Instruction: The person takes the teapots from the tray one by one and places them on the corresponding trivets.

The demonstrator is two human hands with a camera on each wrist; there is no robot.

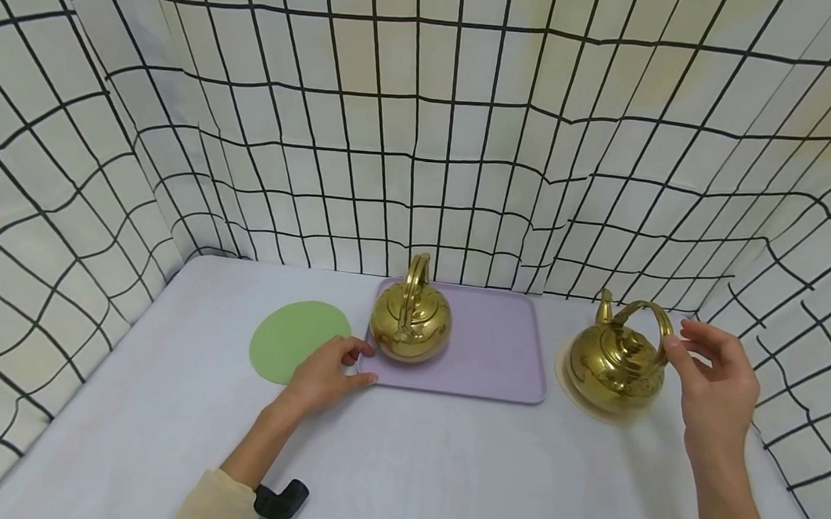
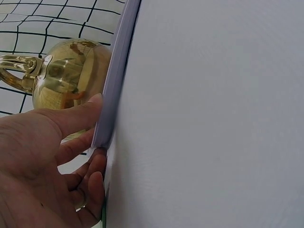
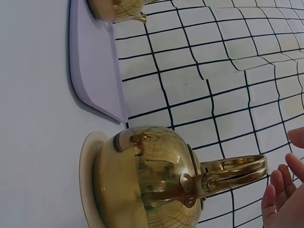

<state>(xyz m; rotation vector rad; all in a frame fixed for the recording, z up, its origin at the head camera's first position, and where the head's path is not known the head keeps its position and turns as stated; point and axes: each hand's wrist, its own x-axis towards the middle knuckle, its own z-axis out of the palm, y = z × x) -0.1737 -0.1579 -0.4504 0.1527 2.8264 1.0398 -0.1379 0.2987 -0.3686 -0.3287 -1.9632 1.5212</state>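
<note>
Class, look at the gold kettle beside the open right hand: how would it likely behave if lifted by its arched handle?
The gold kettle looks like polished metal, so probably rigid and slippery. Its arched handle seems pinned at the sides, so the round body may swing. The right hand has not closed on it.

No text, label, brand, number or sign is showing legibly in any of the three views. The two brass kettles, the lilac tray, the green round mat and the grid-patterned cloth backdrop are all presenting plain, unmarked surfaces. The dark wrist-mounted devices at the lower edge of the head view are carrying no marking that can be read.
</note>
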